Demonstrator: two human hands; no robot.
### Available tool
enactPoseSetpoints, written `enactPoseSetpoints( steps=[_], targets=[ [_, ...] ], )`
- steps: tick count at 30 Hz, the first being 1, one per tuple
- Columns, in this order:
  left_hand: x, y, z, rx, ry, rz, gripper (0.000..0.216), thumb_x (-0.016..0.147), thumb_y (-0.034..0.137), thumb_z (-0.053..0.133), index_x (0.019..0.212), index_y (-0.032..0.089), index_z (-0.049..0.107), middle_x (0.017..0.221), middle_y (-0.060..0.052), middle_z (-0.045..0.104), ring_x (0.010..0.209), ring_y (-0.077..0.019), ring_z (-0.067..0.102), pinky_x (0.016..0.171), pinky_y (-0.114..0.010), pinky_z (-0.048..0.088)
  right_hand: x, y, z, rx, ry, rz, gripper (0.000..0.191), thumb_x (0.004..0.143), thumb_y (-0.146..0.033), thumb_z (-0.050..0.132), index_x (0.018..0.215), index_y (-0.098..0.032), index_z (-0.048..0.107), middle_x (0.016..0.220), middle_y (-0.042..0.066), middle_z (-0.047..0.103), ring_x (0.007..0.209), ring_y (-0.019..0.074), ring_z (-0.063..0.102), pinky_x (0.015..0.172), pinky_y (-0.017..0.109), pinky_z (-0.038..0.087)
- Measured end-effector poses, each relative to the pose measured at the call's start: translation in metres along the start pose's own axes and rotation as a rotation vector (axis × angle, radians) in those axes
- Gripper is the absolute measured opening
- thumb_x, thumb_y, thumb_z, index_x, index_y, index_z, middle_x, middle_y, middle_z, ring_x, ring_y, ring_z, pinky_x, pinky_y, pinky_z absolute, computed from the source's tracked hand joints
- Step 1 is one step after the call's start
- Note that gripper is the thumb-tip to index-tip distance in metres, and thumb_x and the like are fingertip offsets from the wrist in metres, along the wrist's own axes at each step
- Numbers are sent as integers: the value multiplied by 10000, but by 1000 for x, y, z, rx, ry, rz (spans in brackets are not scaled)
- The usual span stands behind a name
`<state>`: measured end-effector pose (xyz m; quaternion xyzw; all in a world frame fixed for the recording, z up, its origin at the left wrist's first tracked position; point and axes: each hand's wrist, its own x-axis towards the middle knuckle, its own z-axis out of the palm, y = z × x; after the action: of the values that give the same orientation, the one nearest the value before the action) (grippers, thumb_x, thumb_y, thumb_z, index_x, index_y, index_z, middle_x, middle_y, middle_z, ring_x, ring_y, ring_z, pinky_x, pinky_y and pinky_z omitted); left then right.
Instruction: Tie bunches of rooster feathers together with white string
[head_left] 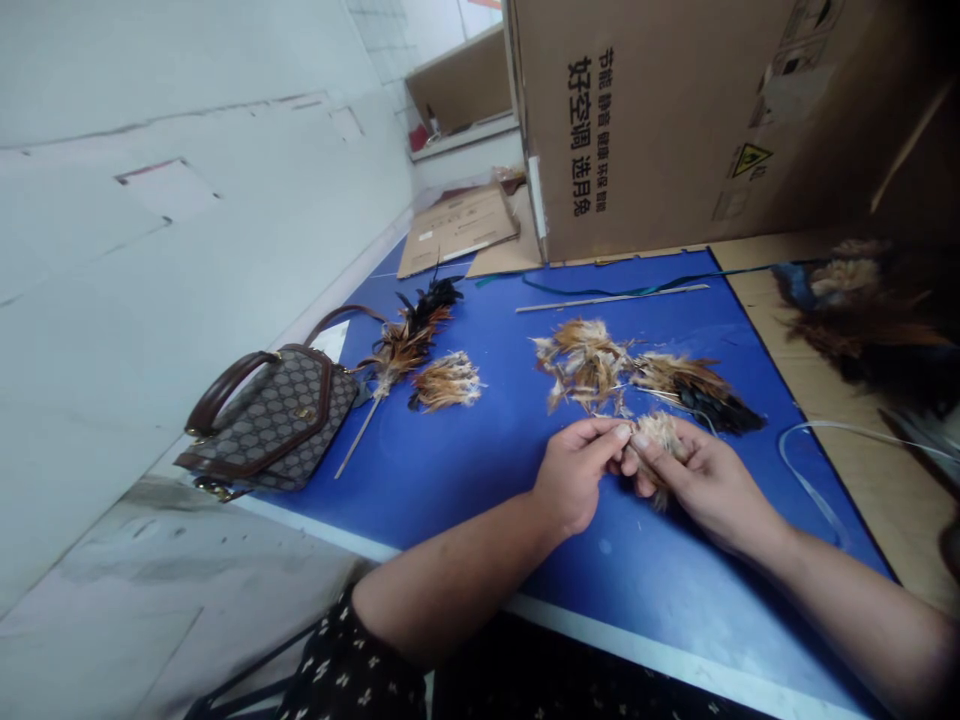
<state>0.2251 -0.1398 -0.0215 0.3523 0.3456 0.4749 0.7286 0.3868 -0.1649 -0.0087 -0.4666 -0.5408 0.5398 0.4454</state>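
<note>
My left hand [576, 470] and my right hand [694, 475] meet over the blue table [465, 460]. Both pinch a small tuft of pale brown feathers [660, 432]; the fingers of each are closed on it. Just beyond my hands lies a loose pile of tan feathers [585, 362]. To its right is a bunch of brown and black feathers [697, 388]. Further left lie a small orange feather bundle [448, 382] and a long feather stick with black tips [405, 345].
A patterned handbag with brown handles [274, 420] sits at the table's left edge. A big cardboard box [675, 120] stands at the back. A thin stick [611, 297] lies before it. More dark feathers [870, 320] and a white cord [810, 480] are at right.
</note>
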Motion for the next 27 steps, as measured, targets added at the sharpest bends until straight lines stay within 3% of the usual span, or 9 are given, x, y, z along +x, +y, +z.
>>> enactPoseSetpoints(
  steps=[7,15,22,25,27],
  targets=[
    [1,-2,-2,-3,-53,-9,371,833,440,865,1009,128,767,651,4,616,602,-129,584,648,-303,422,0,4,-1,37,-17,-9,408,1000,-595,687,888,-203,693,672,10,673,632,146,592,635,271,475],
    [1,4,-6,0,-126,-45,379,803,429,898,946,135,707,654,-9,646,608,-135,601,679,-308,425,-3,-1,-2,4,-58,54,433,1000,-624,667,916,-200,689,634,-2,634,556,130,517,539,263,408],
    [9,24,-13,-81,68,67,347,802,408,906,907,143,707,827,-32,674,777,-132,615,806,-297,477,2,-1,-10,66,43,0,412,1022,-602,648,883,-215,636,627,-13,579,580,141,531,564,278,442],
    [13,37,-18,-118,174,92,329,819,380,892,950,150,696,1016,-80,733,968,-177,679,925,-335,508,4,0,-16,58,127,-3,406,1011,-598,667,867,-220,629,619,-19,550,566,136,521,526,266,416],
    [14,41,-19,-127,188,84,339,826,378,886,955,149,673,1022,-86,740,988,-194,697,937,-361,519,4,1,-17,102,168,-1,388,990,-591,700,884,-226,621,648,-29,538,538,117,471,479,250,361]
  ],
)
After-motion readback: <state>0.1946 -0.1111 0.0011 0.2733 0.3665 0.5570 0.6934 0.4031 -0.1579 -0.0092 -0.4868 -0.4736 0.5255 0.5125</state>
